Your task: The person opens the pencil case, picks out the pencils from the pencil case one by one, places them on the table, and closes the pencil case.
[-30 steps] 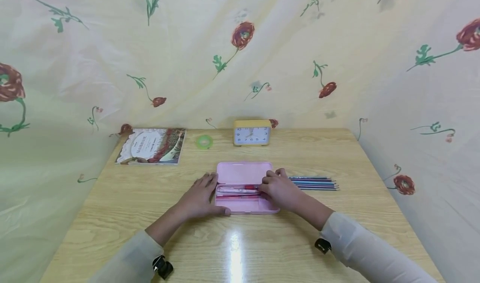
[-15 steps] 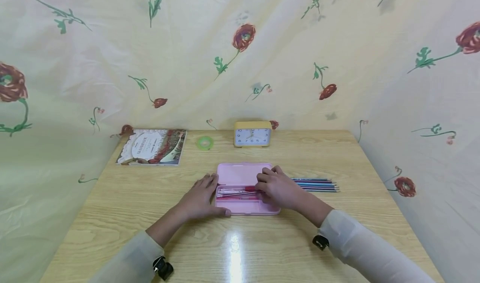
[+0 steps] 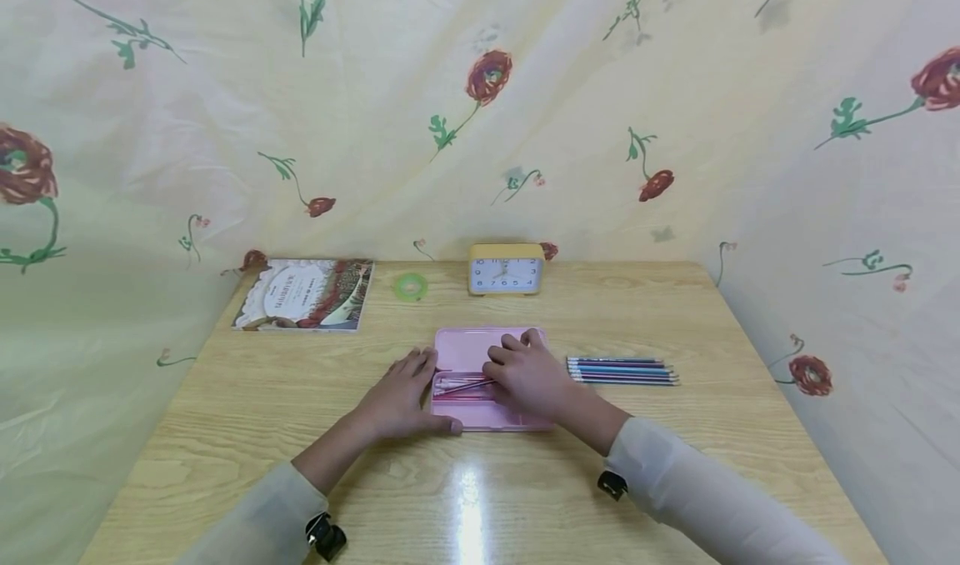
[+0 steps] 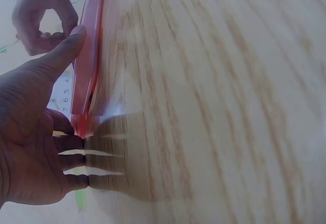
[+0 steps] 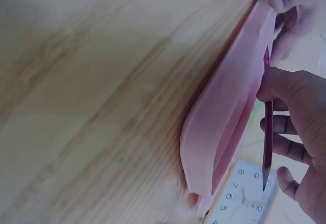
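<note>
A pink pencil case (image 3: pixel 480 417) lies with its lid (image 3: pixel 459 350) folded back on the wooden table. Several pens and pencils are in its rear compartment, partly hidden by my right hand (image 3: pixel 534 379). That hand pinches a dark red pencil (image 5: pixel 268 137) between thumb and fingers over the case; its sharpened tip points toward the right side, its other end to the left. My left hand (image 3: pixel 401 397) rests at the case's left end, fingers spread and fairly straight. Its thumb (image 4: pixel 69 48) lies along the front wall of the case.
To the right of the case several pencils (image 3: pixel 622 371) lie side by side. Farther back stand a yellow alarm clock (image 3: pixel 506 270) and, to its left, a green roll of tape (image 3: pixel 410 287). A book (image 3: pixel 300 295) lies at the back left, before a flowered cloth (image 3: pixel 375 115).
My right hand has moved left over the case with the pencil, uncovering the near ends of the pencil row. My left hand and the case have stayed in place.
</note>
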Available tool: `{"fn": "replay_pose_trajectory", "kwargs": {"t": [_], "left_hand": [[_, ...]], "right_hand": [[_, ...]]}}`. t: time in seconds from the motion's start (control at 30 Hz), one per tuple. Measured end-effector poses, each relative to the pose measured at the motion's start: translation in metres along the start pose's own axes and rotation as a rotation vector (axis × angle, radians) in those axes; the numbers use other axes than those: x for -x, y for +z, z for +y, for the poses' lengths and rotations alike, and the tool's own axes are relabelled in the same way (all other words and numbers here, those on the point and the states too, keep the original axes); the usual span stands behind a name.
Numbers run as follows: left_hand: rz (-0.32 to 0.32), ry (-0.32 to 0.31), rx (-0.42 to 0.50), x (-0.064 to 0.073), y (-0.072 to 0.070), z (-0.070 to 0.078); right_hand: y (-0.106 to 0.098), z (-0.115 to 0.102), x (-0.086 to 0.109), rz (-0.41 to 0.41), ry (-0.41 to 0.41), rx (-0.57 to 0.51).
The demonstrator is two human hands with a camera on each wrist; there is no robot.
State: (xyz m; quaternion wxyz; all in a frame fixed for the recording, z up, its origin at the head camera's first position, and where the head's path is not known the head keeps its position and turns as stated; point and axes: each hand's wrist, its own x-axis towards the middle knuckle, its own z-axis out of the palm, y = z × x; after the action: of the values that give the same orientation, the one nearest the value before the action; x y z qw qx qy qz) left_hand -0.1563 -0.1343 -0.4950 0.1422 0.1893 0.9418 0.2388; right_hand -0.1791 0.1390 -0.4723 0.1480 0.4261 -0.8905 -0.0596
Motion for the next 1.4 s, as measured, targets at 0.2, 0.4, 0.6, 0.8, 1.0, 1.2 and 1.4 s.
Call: {"fn": "replay_pose_trajectory", "kwargs": {"t": [0.2,0.4,0.6,0.8,1.0,1.2,1.4], "left_hand": [[0.003,0.006,0.006,-0.001,0.001,0.001],[0.006,-0.012,0.012,-0.002,0.003,-0.001],[0.009,-0.006,0.02,0.0,0.001,-0.001],[0.0,0.0,0.026,0.0,0.0,0.0],[-0.003,-0.006,0.033,0.0,0.003,0.0],[0.0,-0.012,0.033,0.001,0.005,0.002],[-0.001,-0.007,0.03,0.001,0.003,0.002]], "right_hand": [[0.002,-0.001,0.003,0.015,-0.022,0.058],[0.004,0.005,0.016,0.083,-0.004,0.04],[0.002,0.024,0.039,0.147,0.039,0.006],[0.0,0.048,0.071,0.18,0.106,0.019],[0.003,0.072,0.11,0.209,0.159,0.037],[0.002,0.085,0.148,0.209,0.178,0.065],[0.003,0.091,0.17,0.193,0.187,0.08]]}}
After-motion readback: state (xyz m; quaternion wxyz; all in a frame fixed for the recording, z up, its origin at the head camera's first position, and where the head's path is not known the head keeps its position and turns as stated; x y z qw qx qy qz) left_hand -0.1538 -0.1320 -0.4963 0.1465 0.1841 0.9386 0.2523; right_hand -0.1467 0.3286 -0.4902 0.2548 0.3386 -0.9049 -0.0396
